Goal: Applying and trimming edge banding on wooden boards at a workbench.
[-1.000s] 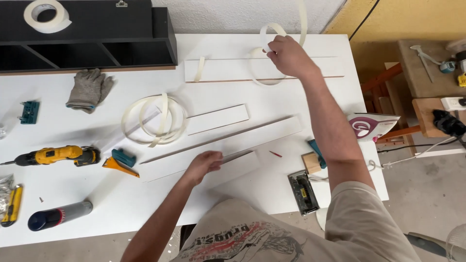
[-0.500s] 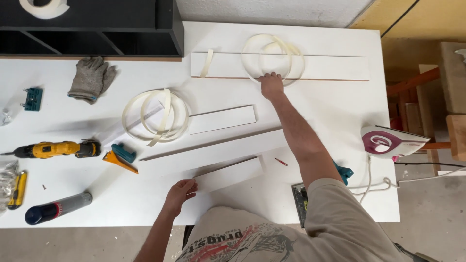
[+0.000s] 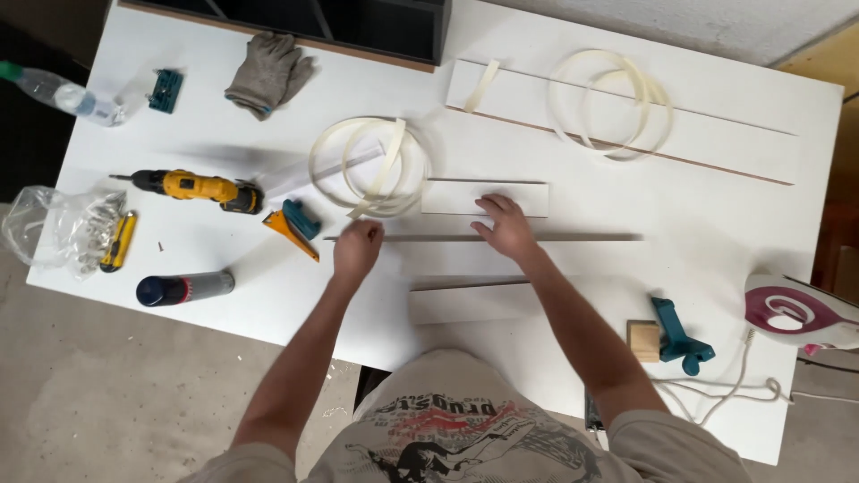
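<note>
Lying flat under both hands [image 3: 358, 249]: long white board [image 3: 573, 238].

Bright, even daylight washes the white table [image 3: 626, 54]; its surface nears glare toward the far right corner; shadows under arms and boards stay soft and short; focus is fair, edges slightly bowed.

The smooth matt white laminate table [image 3: 268, 295] carries a long white laminated wood panel [image 3: 483, 239], a grey knitted cloth glove [image 3: 268, 72] and a glossy yellow plastic drill [image 3: 192, 188].
</note>
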